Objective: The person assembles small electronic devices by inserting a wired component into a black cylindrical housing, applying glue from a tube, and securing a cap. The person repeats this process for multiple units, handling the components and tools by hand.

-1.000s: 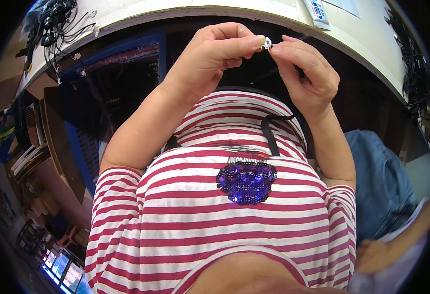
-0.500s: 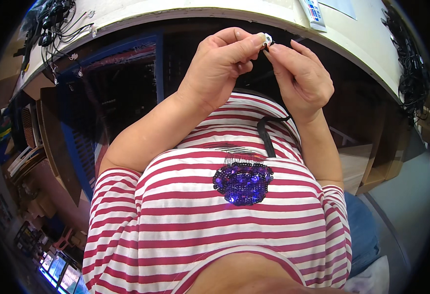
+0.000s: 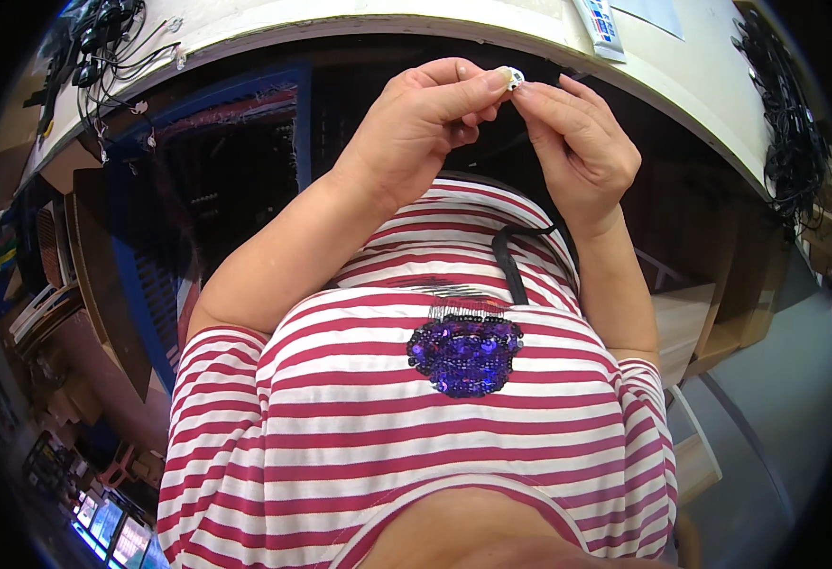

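Note:
Up by the table edge, my left hand (image 3: 423, 123) pinches a small white round piece with dark marks (image 3: 516, 80) between thumb and forefinger. Its other fingers are curled under. Close on its right is my right hand (image 3: 582, 142), thumb and fingertips pressed together at the lower right rim of the piece. Whatever the right fingertips pinch is too small to make out. Both hands are held in the air in front of my striped shirt (image 3: 340, 417), just short of the table.
Beyond the hands runs the white tabletop (image 3: 416, 19). Black cables lie bundled at its left end (image 3: 93, 57) and its right end (image 3: 791, 133). A white and blue tube (image 3: 601, 28) rests at the far right. Below left stands a blue plastic crate (image 3: 155, 275).
The white piece has tilted slightly and my right fingertips have shifted a little against it. The right hand sits slightly lower and further left. Otherwise the pose is the same.

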Available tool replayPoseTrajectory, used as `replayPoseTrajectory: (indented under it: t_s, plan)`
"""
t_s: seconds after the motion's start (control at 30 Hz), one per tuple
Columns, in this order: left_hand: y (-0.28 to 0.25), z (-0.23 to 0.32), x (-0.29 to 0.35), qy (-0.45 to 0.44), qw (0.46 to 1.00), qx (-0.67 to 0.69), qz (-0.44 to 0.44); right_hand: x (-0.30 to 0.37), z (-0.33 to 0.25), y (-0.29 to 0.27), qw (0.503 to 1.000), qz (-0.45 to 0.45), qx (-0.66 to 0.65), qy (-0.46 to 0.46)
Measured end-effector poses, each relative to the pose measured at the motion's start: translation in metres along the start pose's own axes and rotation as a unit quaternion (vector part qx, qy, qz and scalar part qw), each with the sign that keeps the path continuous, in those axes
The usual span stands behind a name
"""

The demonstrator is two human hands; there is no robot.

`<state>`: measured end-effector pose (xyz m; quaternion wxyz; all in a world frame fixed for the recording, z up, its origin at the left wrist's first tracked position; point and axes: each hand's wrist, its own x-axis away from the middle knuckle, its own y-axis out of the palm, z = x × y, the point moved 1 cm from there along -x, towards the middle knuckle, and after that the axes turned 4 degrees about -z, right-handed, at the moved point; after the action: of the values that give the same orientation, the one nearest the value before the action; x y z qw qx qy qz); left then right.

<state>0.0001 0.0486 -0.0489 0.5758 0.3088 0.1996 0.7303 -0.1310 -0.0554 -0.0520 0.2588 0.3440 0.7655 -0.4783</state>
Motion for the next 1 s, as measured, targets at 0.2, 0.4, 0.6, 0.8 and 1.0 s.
replayPoseTrajectory:
  t_s: [0.2,0.4,0.6,0.8,1.0]
  plan:
    - [0.004,0.017,0.003,0.023,0.990,-0.136,-0.022,-0.005,-0.012,-0.004,0.973,-0.008,-0.157,0.169]
    - [0.010,0.022,0.001,0.103,0.973,-0.196,-0.065,-0.020,-0.011,-0.011,0.843,-0.018,-0.402,0.356]
    - [0.007,-0.030,-0.007,0.106,0.970,-0.193,-0.102,-0.020,-0.010,-0.007,0.637,0.104,-0.634,0.425]
    - [0.007,-0.006,-0.007,0.143,0.984,-0.050,-0.094,-0.030,-0.027,-0.029,0.988,-0.018,-0.153,0.008]
    - [0.006,0.013,-0.009,0.117,0.991,-0.051,-0.035,-0.046,-0.014,-0.043,0.989,-0.127,-0.057,-0.055]
